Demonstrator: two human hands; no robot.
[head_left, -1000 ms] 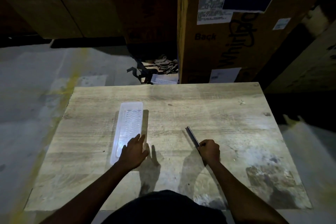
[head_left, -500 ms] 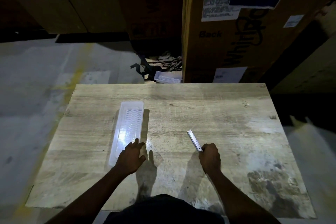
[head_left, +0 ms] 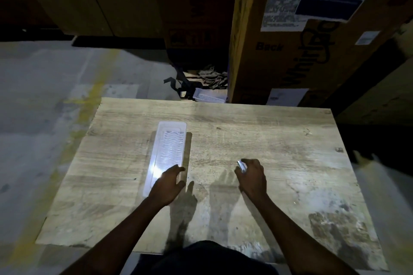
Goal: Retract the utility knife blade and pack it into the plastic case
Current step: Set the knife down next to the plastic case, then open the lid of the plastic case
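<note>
- The left hand point(head_left: 168, 182) is resting with fingers spread on the near end of the plastic case point(head_left: 166, 156), apparently steadying it on the surface point(head_left: 268, 140).
- The right hand point(head_left: 252, 177) is gripping the utility knife point(head_left: 242, 165), fingers curled around it, just right of the case; blade state cannot be determined.

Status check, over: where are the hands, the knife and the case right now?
Left hand flat on near end of plastic case. Right hand shut on utility knife, only its tip showing. Bare table between them, nothing in the way.

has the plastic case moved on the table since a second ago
No. The plastic case lies at the same spot on the table, left hand resting on its near end.
</note>
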